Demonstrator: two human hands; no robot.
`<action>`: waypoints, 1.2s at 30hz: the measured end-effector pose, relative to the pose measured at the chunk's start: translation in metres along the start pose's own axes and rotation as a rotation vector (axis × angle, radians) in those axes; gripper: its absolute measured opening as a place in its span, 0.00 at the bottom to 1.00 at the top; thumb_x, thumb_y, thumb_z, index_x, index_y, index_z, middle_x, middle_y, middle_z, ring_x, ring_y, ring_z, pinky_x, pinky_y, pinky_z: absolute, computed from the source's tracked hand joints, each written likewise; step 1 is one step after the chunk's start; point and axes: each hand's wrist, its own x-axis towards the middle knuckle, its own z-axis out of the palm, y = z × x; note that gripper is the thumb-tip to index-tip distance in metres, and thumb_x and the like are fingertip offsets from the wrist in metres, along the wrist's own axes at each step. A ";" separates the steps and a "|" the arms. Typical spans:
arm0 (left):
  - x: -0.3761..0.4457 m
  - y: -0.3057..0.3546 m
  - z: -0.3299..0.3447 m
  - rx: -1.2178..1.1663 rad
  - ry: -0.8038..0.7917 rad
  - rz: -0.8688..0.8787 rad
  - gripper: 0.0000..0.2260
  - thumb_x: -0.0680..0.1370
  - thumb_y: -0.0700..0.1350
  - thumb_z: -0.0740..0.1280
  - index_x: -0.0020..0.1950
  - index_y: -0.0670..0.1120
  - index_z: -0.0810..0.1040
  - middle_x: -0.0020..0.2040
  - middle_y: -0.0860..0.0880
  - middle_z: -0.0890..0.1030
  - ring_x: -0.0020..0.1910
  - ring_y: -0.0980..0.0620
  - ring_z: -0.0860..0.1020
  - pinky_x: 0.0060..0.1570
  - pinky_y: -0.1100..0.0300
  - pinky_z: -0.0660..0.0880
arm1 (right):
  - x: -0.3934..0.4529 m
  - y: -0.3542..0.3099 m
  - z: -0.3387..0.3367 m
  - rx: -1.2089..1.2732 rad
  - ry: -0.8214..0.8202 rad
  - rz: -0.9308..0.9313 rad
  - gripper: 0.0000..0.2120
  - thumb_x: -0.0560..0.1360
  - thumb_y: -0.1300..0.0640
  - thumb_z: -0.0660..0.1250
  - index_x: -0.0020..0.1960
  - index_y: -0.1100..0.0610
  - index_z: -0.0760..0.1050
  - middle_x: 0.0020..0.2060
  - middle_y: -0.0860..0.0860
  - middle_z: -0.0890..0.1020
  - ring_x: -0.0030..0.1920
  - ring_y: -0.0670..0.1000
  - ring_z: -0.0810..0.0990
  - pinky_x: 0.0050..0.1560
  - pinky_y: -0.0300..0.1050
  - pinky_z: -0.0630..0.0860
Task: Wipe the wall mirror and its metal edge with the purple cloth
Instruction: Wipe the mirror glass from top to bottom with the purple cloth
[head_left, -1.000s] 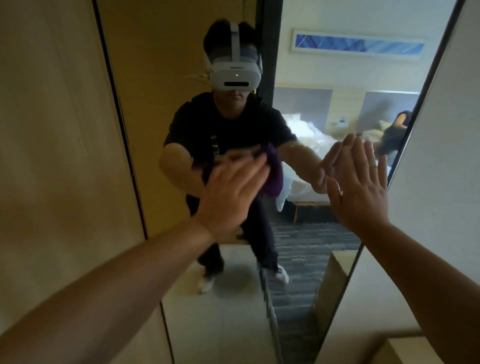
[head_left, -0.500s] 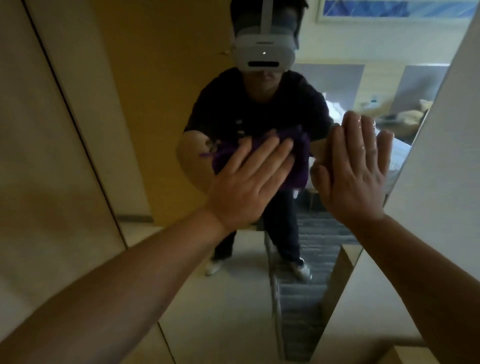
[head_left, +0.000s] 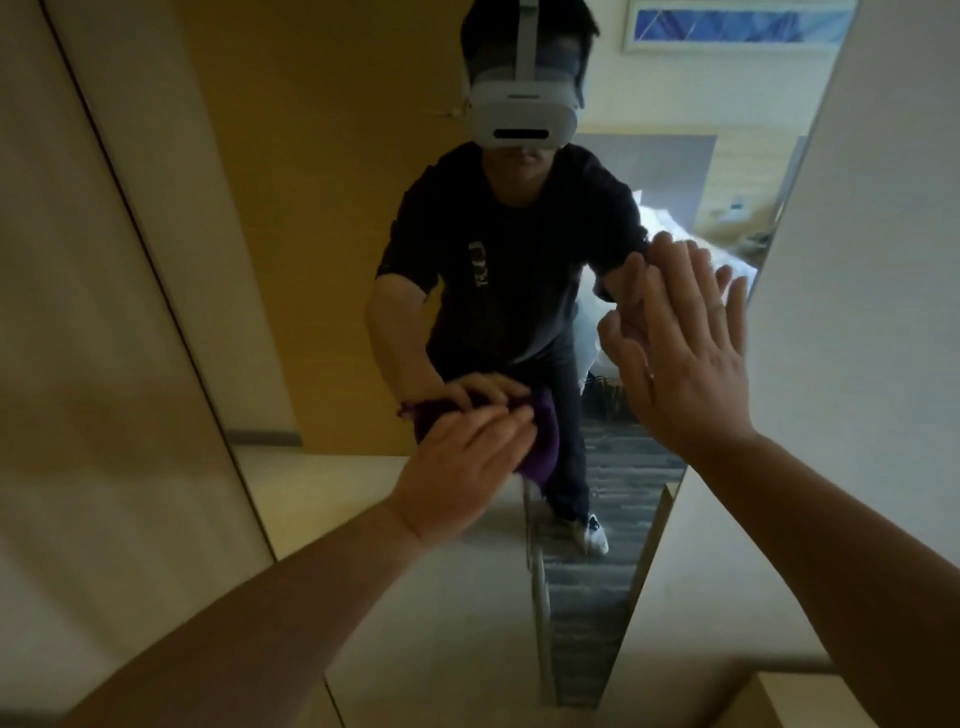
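The tall wall mirror (head_left: 322, 260) fills the middle of the view, with a thin dark metal edge (head_left: 156, 275) down its left side. My left hand (head_left: 462, 467) presses the purple cloth (head_left: 540, 447) flat against the glass low in the mirror; most of the cloth is hidden under the palm. My right hand (head_left: 685, 358) rests flat on the glass near the mirror's right side, fingers spread and pointing up, holding nothing. The mirror reflects a person in a dark shirt wearing a white headset.
A beige wall panel (head_left: 78, 364) stands left of the mirror and a white wall (head_left: 857, 312) right of it. A light wooden corner (head_left: 779, 701) sits at the bottom right. A bed and carpet appear only as reflections.
My left hand has slid the purple cloth downward on the glass, from chest height to thigh height of the reflection. My right hand stays flat on the mirror's right side.
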 end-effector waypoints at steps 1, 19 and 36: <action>0.020 -0.007 -0.009 -0.008 0.066 -0.039 0.15 0.84 0.38 0.58 0.70 0.43 0.72 0.69 0.44 0.77 0.63 0.43 0.76 0.54 0.46 0.77 | -0.004 0.005 -0.005 -0.013 -0.009 0.017 0.26 0.84 0.52 0.56 0.79 0.58 0.55 0.78 0.58 0.56 0.79 0.60 0.52 0.76 0.67 0.51; 0.184 -0.012 -0.010 0.246 0.362 0.087 0.18 0.84 0.42 0.61 0.74 0.42 0.71 0.73 0.43 0.72 0.73 0.43 0.69 0.69 0.43 0.69 | -0.018 0.061 0.000 -0.165 -0.019 -0.075 0.29 0.82 0.52 0.61 0.79 0.60 0.57 0.78 0.59 0.58 0.79 0.59 0.55 0.75 0.68 0.52; 0.071 0.043 0.020 0.013 0.049 0.069 0.19 0.82 0.38 0.61 0.72 0.45 0.71 0.72 0.46 0.74 0.67 0.44 0.75 0.58 0.48 0.70 | -0.035 0.074 -0.041 -0.018 -0.077 0.100 0.24 0.82 0.59 0.53 0.77 0.65 0.59 0.77 0.60 0.57 0.79 0.60 0.53 0.77 0.65 0.49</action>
